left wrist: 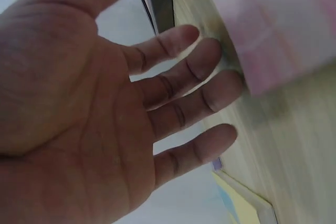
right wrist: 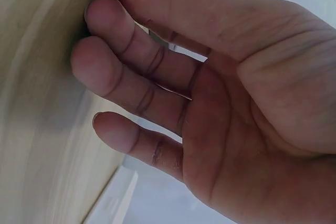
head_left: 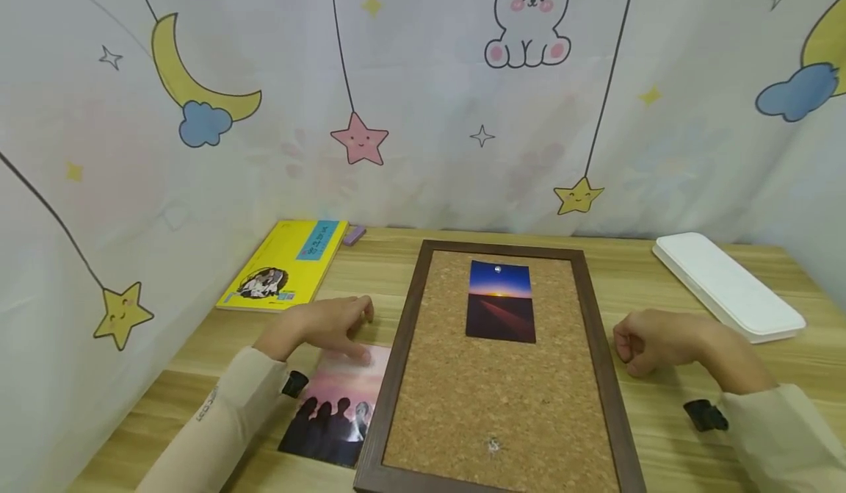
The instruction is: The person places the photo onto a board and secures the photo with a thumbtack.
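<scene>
My left hand (head_left: 335, 324) is over the top edge of a glossy pink photo print (head_left: 340, 390) with dark figure silhouettes, lying left of the corkboard. Its thumb overlaps the print in the head view, while the left wrist view shows extended fingers (left wrist: 181, 114) near a print corner and nothing in the palm. Right of the board, my right hand (head_left: 661, 340) has its fingertips (right wrist: 97, 64) close to the tabletop, loosely bent around nothing visible. The brown-framed corkboard (head_left: 456, 397) bears a sunset photo (head_left: 500, 317), with a pushpin (head_left: 498, 269) at its top.
Small shiny pieces (head_left: 493, 445) sit low on the cork. A yellow book (head_left: 294, 258) lies at the back left beside a small purple block (head_left: 355, 235). A long white case (head_left: 727, 283) lies at the right. Behind the wooden table (head_left: 383, 250) hangs a cartoon-printed curtain (head_left: 423, 74).
</scene>
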